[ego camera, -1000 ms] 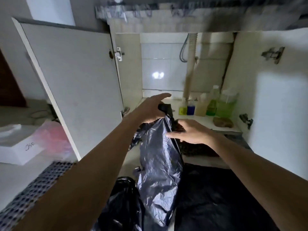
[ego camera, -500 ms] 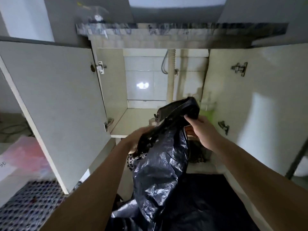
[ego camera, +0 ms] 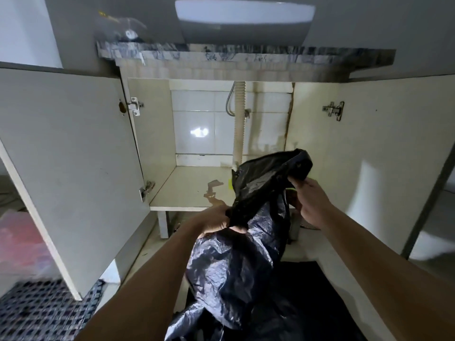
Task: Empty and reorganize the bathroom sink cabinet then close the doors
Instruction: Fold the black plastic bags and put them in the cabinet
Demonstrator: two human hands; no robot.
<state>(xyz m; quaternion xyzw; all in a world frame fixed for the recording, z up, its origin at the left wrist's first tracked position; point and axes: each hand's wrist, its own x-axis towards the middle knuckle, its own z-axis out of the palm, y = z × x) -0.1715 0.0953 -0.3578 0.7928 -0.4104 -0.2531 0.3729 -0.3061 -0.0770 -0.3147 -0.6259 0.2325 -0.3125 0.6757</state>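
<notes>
— Under the marble-patterned countertop [ego camera: 246, 55], what does the room show?

— Both doors stand swung wide: the left door [ego camera: 66, 168] and the right door [ego camera: 384, 153], each with metal hinges on its inner edge. Above the counter sits a white basin [ego camera: 243, 20]. Inside the cabinet, the back wall is white tile with a bright glare spot, and a pale drain pipe [ego camera: 239, 119] runs down it. The cabinet floor [ego camera: 187, 185] is a pale board with a brownish stain near its front edge. On the room's floor at lower left lies a checked mat [ego camera: 37, 313].

— And the bag?

— A black plastic bag [ego camera: 246, 254] hangs in front of the cabinet opening, its long axis running from the bottom of the view up and slightly right, the gathered top pointing toward the cabinet's right side.

— The hands?

— The left hand [ego camera: 214, 220] is clenched round the bag's neck lower down. The right hand [ego camera: 310, 200] pinches the bag's upper edge, fingers curled on the plastic.
</notes>
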